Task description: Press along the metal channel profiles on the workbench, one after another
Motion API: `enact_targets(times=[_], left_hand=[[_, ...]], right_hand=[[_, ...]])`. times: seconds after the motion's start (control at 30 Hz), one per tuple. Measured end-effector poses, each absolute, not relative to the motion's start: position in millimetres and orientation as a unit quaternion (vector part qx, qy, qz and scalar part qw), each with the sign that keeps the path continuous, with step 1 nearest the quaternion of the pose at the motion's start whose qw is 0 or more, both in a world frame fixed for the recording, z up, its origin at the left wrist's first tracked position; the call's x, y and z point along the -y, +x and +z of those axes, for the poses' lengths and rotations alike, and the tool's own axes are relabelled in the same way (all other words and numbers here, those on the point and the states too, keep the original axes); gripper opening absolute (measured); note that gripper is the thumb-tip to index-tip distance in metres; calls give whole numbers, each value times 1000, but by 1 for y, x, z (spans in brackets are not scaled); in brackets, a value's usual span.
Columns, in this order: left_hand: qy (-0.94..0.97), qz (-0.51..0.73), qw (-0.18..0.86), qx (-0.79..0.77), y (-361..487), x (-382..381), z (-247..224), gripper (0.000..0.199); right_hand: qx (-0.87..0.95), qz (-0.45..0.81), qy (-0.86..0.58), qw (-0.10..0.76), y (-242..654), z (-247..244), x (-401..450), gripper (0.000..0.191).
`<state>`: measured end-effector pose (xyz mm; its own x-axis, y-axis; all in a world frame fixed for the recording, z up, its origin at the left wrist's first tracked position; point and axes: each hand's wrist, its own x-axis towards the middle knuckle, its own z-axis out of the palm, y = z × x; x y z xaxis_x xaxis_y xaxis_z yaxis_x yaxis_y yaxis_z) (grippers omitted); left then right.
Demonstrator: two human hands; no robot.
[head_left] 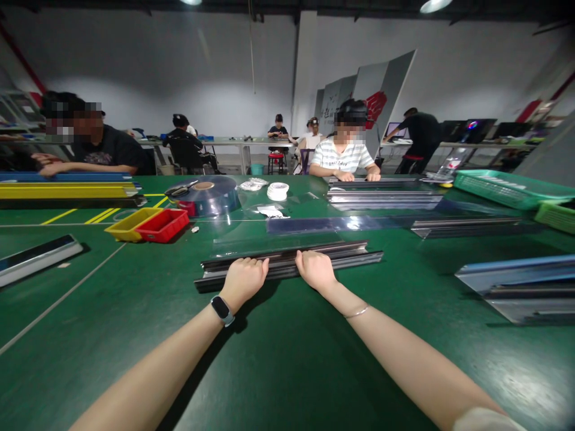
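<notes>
A long dark channel-shaped profile [350, 258] lies crosswise in front of me on the green table [287, 359]. My left hand [246, 280] is closed over its near edge, left of the middle, with a watch on the wrist. A little to the right, my right hand [315, 270] grips the same profile, thumb on top and fingers curled. The undersides of both hands' fingers are hidden. Just behind the profile lies a flat clear plastic strip [332, 224].
Left are yellow [130, 224] and red bins [164, 225], and a clear film roll [209, 196] with scissors [184, 188]. More profiles [530, 287] lie right, near a green basket [512, 190]. Opposite, a person [345, 149] handles another profile [381, 182].
</notes>
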<state>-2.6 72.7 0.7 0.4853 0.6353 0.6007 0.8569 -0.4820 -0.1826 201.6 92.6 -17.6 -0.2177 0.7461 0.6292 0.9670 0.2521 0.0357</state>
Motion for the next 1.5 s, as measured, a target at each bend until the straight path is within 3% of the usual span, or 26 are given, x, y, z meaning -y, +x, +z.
enact_targets(times=[1.5], left_hand=[[-840,-202,257,432,-10,-83,-3,42]], right_hand=[[736,-200,-598,247,202,-15,-92,44]])
